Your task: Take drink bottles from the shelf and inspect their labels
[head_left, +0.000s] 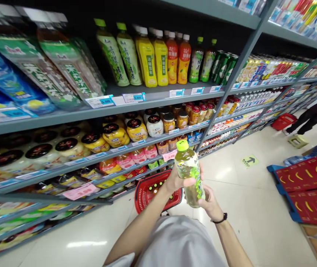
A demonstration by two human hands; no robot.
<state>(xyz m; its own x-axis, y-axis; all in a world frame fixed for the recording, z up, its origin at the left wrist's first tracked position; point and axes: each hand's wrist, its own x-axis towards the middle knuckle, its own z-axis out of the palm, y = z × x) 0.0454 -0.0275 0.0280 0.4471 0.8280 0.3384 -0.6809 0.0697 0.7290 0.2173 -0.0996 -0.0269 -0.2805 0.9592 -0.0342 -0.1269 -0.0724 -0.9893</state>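
Bottle held up in the aisle.
I see my left hand point(179, 180) wrapped around the bottle point(189, 172) and my right hand point(211, 202) cupping its base, above the red basket point(150, 191), beside the shelves point(147, 102).

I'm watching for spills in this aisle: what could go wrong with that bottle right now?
The green-capped bottle is held in mid-air by the left hand and right hand, over the glossy floor; if it slips, it may miss the red basket, which sits off to one side, and leave a slippery patch.
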